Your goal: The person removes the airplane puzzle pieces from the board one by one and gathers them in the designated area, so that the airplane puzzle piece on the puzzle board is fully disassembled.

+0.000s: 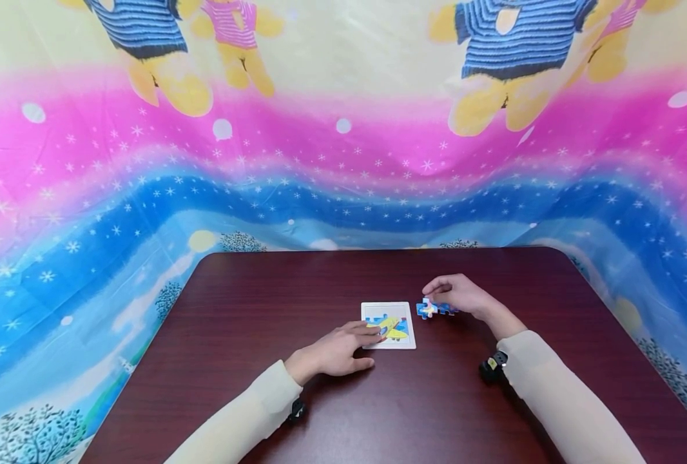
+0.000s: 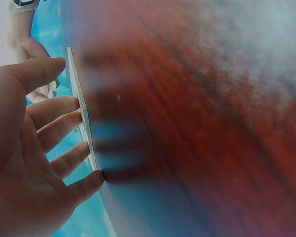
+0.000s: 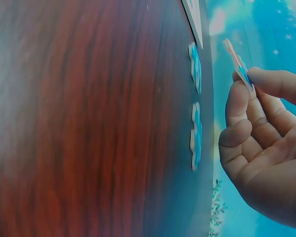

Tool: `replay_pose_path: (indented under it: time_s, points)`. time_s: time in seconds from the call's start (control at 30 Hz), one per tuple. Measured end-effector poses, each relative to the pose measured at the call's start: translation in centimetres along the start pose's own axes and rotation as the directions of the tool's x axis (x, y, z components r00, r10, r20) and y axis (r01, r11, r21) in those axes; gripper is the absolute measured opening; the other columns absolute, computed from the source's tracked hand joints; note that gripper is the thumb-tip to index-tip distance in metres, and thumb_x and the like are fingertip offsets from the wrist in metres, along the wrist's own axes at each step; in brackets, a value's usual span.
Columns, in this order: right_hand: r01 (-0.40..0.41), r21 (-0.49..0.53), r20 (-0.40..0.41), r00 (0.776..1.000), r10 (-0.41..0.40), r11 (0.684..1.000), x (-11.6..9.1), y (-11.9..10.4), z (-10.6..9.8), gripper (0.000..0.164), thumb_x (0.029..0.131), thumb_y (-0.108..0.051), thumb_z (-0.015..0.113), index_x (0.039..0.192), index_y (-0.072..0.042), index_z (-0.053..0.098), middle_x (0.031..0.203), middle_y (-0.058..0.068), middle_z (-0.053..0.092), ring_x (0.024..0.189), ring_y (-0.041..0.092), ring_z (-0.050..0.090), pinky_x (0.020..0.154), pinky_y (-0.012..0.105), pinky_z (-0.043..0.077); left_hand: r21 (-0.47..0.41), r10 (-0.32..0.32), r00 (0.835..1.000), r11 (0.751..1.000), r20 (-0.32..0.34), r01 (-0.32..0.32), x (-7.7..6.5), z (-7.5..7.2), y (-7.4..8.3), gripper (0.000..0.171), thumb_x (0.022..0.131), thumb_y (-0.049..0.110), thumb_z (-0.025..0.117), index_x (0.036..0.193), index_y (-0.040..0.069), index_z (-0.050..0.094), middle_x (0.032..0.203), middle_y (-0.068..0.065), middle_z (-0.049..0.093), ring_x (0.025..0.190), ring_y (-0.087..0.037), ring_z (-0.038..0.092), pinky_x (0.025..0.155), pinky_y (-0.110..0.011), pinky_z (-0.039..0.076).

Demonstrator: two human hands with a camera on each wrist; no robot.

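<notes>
A white-rimmed puzzle tray (image 1: 413, 335) lies on the table, with a yellow airplane picture (image 1: 397, 330) partly assembled in its lower part and pale backing bare above. My left hand (image 1: 339, 351) rests its outstretched fingers on the tray's left side, covering part of the picture. In the left wrist view those fingertips meet the tray's edge (image 2: 84, 108). Just right of the tray, my right hand (image 1: 459, 295) pinches a puzzle piece (image 3: 238, 66) between thumb and fingers, raised above the tabletop. Two blue-topped puzzle pieces, one nearer the tray (image 3: 195, 69) and one farther (image 3: 196, 138), lie below that hand.
The dark red-brown wooden table (image 1: 251, 290) extends around the tray. Behind and beside it hangs a printed cloth (image 1: 343, 174) in pink and blue with bears and snowflakes. Each sleeved wrist carries a black device, such as the right one (image 1: 492, 367).
</notes>
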State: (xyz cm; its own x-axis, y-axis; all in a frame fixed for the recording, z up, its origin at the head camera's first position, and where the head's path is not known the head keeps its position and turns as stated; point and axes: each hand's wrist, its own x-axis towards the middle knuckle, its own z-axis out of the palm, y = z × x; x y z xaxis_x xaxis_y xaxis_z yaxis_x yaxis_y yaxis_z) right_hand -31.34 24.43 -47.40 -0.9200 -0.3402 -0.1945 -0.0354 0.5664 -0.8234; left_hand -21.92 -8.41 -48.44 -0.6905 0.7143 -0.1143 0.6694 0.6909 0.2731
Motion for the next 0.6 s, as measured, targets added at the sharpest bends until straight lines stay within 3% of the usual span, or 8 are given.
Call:
replay_pose_path:
  time_s: [0.6]
  points:
    - [-0.027, 0.010, -0.042, 0.999, 0.027, 1.000, -1.5, 3.1, -3.9, 0.034, 0.098, -0.022, 0.064, 0.124, -0.001, 0.065, 0.115, 0.015, 0.069, 0.091, 0.029, 0.058, 0.067, 0.037, 0.050, -0.007, 0.012, 1.000, 1.000, -0.003, -0.012, -0.1, 0.0, -0.1, 0.054, 0.100, 0.038, 0.058, 0.151, 0.024, 0.046, 0.159, 0.006, 0.040, 0.151, -0.026, 0.031, 0.121, -0.045, 0.033]
